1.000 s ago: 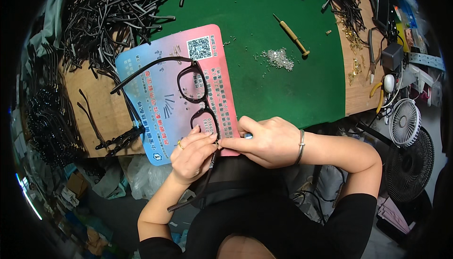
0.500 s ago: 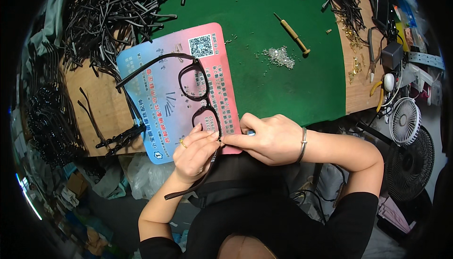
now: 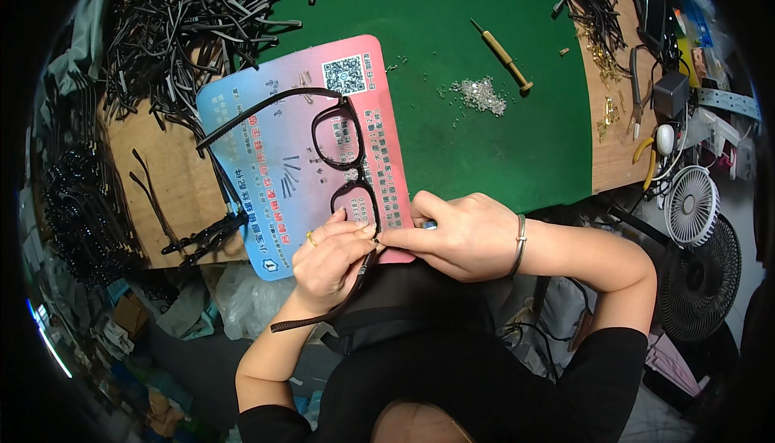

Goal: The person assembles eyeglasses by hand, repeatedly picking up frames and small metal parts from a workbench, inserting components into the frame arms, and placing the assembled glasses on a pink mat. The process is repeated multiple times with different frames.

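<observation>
A pair of dark eyeglasses [image 3: 362, 171] lies with its front running away from me, one temple arm stretched left across the mat and the other hanging below my left hand. My left hand [image 3: 329, 264], with a gold ring, pinches the frame at its near hinge. Closed fingers of my right hand [image 3: 464, 237] curl around a small tool [image 3: 430, 225], of which only a blue-and-white end shows; its kind is hidden. The right index finger reaches to the same hinge, where the fingertips of both hands meet.
Beneath the glasses is a blue-and-pink printed mat [image 3: 222, 120] holding small screws. A green mat [image 3: 500, 152] carries a brass screwdriver [image 3: 504, 60] and clear tiny parts [image 3: 482, 97]. Black temple arms [image 3: 194, 31] heap at far left; pliers [image 3: 636, 100] and fans [image 3: 693, 206] stand right.
The glasses have turned and shifted slightly right. The near temple's tip has swung a little left and upward. Both hands keep their grip at the hinge.
</observation>
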### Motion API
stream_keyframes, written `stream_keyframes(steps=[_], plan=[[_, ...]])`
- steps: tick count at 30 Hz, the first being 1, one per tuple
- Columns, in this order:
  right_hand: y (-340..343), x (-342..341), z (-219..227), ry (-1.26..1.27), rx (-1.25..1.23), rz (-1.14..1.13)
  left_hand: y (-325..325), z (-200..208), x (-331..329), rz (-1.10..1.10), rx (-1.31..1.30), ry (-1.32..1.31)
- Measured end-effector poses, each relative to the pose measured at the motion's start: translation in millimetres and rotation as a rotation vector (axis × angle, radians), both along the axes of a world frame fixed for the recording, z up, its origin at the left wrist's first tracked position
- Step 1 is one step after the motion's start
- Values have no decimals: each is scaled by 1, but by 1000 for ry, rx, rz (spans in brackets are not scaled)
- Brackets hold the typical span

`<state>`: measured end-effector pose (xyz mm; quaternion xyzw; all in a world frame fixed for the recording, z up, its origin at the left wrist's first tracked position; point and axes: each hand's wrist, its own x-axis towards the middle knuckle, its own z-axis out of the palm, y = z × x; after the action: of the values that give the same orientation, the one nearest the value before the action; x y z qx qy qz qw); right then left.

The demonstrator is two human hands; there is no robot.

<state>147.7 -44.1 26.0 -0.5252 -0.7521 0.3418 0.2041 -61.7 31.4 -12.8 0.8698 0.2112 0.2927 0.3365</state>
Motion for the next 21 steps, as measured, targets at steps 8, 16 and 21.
stream_keyframes(steps=[8, 16, 21], plan=[[0, 0, 1, 6, 14, 0, -1, -3, 0, -7, 42, -21], [-2, -2, 0, -22, 27, 7, -2, -3, 0, -8, 58, -27], [2, -3, 2, -145, 96, 87, 0, -5, 1, -15, 76, -41]])
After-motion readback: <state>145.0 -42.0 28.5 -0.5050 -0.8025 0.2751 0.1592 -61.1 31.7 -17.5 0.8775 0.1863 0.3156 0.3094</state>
